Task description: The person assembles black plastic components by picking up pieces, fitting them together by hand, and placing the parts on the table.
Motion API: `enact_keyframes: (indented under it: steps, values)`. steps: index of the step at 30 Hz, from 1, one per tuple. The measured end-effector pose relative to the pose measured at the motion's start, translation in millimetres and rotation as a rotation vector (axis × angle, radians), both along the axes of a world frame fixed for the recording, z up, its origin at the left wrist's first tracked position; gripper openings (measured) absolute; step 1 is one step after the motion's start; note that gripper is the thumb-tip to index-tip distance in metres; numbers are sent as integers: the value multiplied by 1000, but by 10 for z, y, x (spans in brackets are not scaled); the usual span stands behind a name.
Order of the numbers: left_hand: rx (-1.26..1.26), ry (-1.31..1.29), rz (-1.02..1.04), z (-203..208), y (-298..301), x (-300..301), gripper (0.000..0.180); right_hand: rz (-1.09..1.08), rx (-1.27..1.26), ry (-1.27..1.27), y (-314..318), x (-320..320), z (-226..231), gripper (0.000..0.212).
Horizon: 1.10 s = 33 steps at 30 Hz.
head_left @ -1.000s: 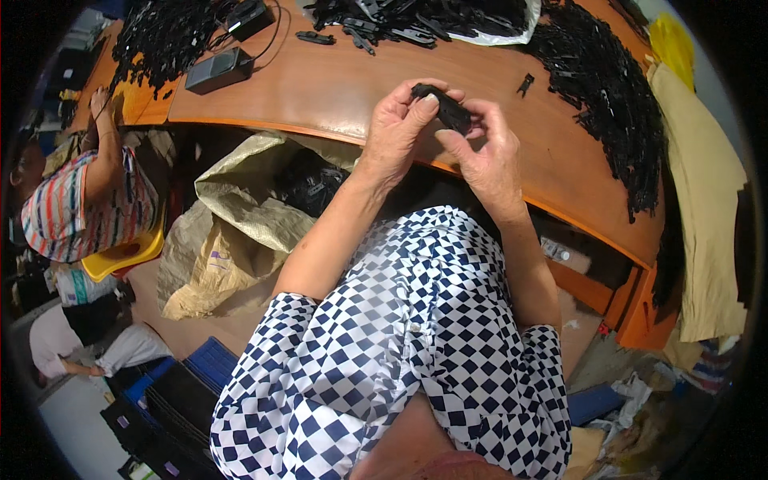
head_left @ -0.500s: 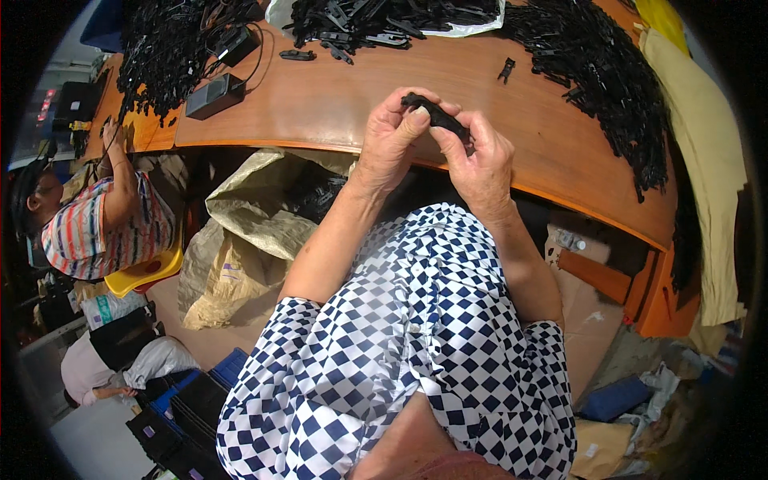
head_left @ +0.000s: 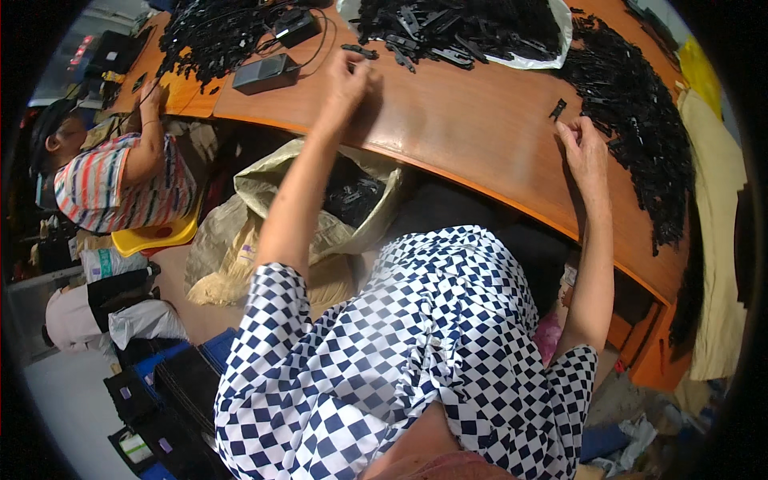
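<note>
My left hand [head_left: 347, 90] reaches over the table, its fingers curled and blurred by motion. Its fingertips are at a small dark clip-like plastic piece [head_left: 360, 52] lying on the wood; whether they grip it I cannot make out. Far to the right, my right hand [head_left: 586, 152] has thumb and fingers slightly apart. The thumb is close to the lower end of another small black plastic piece [head_left: 558, 110], which lies on the table beside a large black heap. Near the left hand, one more loose black piece [head_left: 401, 58] rests by the white bag.
A white bag [head_left: 564, 44] full of black plastic pieces lies at the back. A heap of black parts [head_left: 640, 128] runs down the right side. Two black power adapters [head_left: 266, 74] with cables sit left. An open woven sack [head_left: 260, 180] stands below the table edge. Another person [head_left: 124, 180] works at left.
My hands have parted and the black piece they held together no longer shows. The left hand has moved left and forward, the right hand right, each to a loose piece. The view has shifted.
</note>
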<state>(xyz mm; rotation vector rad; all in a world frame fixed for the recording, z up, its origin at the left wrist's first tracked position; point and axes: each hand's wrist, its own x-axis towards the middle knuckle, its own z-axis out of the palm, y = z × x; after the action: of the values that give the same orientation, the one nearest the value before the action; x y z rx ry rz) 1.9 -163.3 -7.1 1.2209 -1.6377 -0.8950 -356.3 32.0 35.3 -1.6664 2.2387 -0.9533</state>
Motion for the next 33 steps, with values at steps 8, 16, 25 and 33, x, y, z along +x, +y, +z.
enact_keyframes:
  steps: [8,16,25,33]
  values:
    - [-281,-808,-74,213,-725,138,29,-132,196,284,-323,-58,77,54]
    - [-660,-1243,-247,487,-530,91,25,-20,182,396,-469,-99,-49,35]
    - [-439,-1271,-338,472,-455,145,30,72,66,-356,-286,-86,-150,16]
    - [298,-311,-411,571,142,-330,18,61,-147,-1033,-53,573,-206,14]
